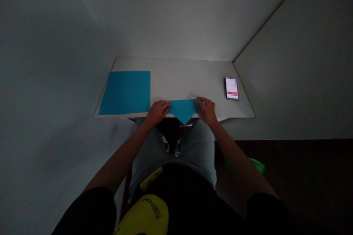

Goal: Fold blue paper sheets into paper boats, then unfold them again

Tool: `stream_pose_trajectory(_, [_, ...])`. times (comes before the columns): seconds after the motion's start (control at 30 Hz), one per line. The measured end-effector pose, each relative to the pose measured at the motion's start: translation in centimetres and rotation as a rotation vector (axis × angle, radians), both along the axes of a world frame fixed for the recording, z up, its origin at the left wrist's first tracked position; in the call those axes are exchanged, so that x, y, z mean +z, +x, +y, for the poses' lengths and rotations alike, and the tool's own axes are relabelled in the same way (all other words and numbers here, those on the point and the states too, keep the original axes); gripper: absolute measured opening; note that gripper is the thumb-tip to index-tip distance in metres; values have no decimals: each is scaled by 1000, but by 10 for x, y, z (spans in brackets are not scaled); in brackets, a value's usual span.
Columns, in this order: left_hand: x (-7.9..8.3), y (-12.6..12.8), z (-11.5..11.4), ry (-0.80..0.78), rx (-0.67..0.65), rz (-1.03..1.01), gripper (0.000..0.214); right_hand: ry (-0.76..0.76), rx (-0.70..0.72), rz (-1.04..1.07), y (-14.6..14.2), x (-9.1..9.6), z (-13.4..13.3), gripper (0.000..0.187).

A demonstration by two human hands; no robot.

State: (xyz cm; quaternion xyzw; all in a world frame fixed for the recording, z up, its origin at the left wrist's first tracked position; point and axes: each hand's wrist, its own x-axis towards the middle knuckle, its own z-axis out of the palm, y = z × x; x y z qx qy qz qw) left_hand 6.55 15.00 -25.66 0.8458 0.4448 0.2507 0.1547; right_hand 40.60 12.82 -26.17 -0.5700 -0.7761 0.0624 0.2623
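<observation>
A blue sheet of paper folded into a downward-pointing triangle [183, 109] lies at the near edge of the white table [187, 77], its tip hanging over the edge. My left hand [157, 112] presses on the triangle's left corner, fingers curled on the paper. My right hand [206, 110] rests on its right corner, fingers bent and pressing down. A stack of flat blue paper [126, 92] lies on the left part of the table, apart from both hands.
A phone with a lit screen [231, 88] lies near the table's right edge. White walls close in at the back, left and right. Below are my lap, a green stool edge [257, 165] and a yellow object [143, 214].
</observation>
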Motion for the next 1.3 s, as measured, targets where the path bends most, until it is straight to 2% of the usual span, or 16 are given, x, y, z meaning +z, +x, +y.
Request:
stream_pose_trajectory(0.1, [-6, -17, -8, 9, -163, 18, 39, -81, 148, -36, 15, -1, -3, 36])
stream_pose_trajectory(0.2, [-12, -30, -16, 4, -227, 52, 55, -119, 272, -65, 31, -1, -7, 41])
stream_pose_trajectory(0.37, [-17, -38, -15, -26, -237, 49, 40, -153, 413, -107, 53, -1, -12, 65])
stream_pose_trajectory(0.43, [-16, -37, -12, -47, -237, 50, 36, -172, 438, -90, 59, -1, -10, 62])
stream_pose_trajectory(0.57, [-8, -29, -7, -111, -206, 55, 26, -190, 487, 11, 64, -2, -3, 42])
stream_pose_trajectory(0.73, [4, -11, 1, -175, -89, 37, 18, -184, 401, 87, 52, -2, 3, 33])
stream_pose_trajectory(0.83, [5, -6, 12, -203, -14, 41, 43, -173, 311, 65, 46, -5, 11, 40])
stream_pose_trajectory(0.93, [3, -4, 30, -232, 23, 48, 59, -187, 253, 6, 46, -8, 27, 61])
stream_pose_trajectory(1.0, [2, -2, 44, -264, 43, 56, 56, -213, 221, -31, 46, -10, 41, 65])
stream_pose_trajectory(1.1, [1, 0, 63, -316, 90, 35, 53, -238, 179, -55, 45, -11, 60, 60])
stream_pose_trajectory(1.2, [3, 1, 73, -394, 69, -53, 50, -234, 192, -45, 45, -12, 71, 58])
stream_pose_trajectory(1.3, [4, 3, 72, -466, 40, -118, 48, -250, 192, 56, 47, -17, 77, 77])
